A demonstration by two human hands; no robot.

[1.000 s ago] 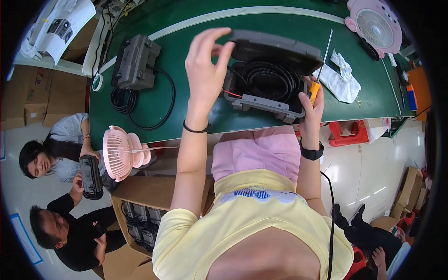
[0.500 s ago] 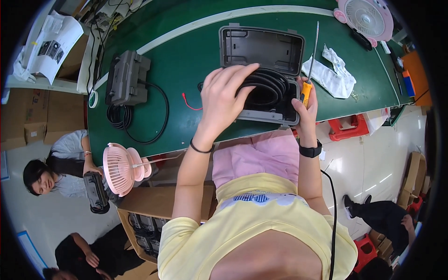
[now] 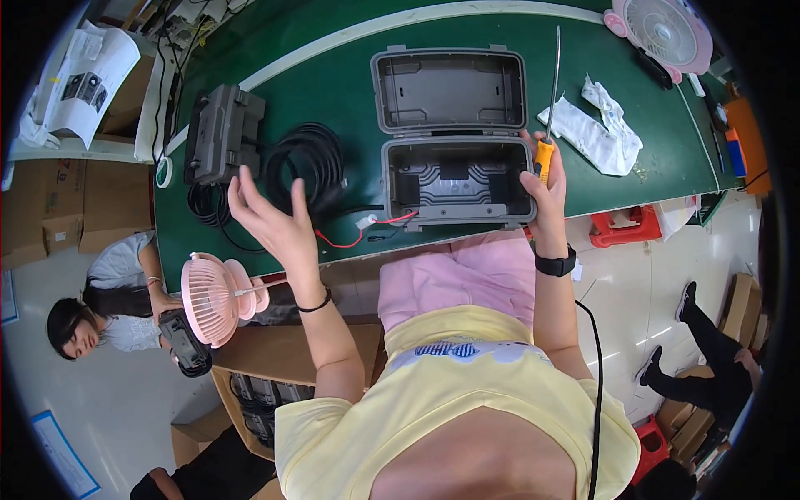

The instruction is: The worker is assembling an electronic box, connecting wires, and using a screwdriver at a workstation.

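The green surface [image 3: 333,92] fills the upper frame. At its centre my grey case [image 3: 454,137] lies open and empty, with the black cable coil [image 3: 308,162] to its left. Brown cardboard boxes [image 3: 58,204] stack at the left edge. My right hand [image 3: 542,179] grips an orange-handled screwdriver [image 3: 548,108] beside the case. My left hand [image 3: 271,221] hovers spread, holding nothing.

I count two pink fans, one [image 3: 665,32] at the far corner of the table [image 3: 333,75] and one [image 3: 210,298] at its near edge. I see one open grey case [image 3: 454,137], one shut grey case [image 3: 221,133], one coil of black cable [image 3: 308,167], one screwdriver [image 3: 548,125], one white rag [image 3: 596,129].
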